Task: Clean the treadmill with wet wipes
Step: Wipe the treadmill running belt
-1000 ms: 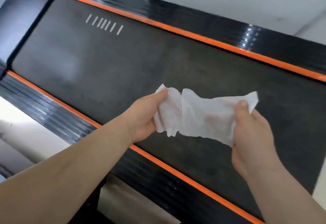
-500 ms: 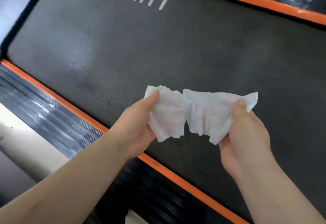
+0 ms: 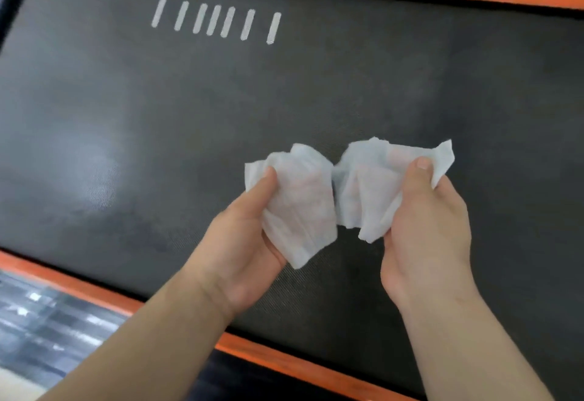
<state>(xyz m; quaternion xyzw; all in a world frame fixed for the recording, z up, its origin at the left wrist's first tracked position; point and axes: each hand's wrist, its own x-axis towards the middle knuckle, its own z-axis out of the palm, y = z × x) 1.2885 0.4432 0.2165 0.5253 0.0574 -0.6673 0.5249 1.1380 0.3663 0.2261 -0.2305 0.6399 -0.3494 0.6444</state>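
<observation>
White crumpled wet wipe bunched above treadmill belt

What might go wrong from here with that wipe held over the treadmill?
1. The wet wipe is bunched between the left hand and the right hand; pulled apart hard, its narrow middle might tear.
2. Pressed down crumpled like this, it would likely touch only a small patch of the belt and leave streaks.
</observation>
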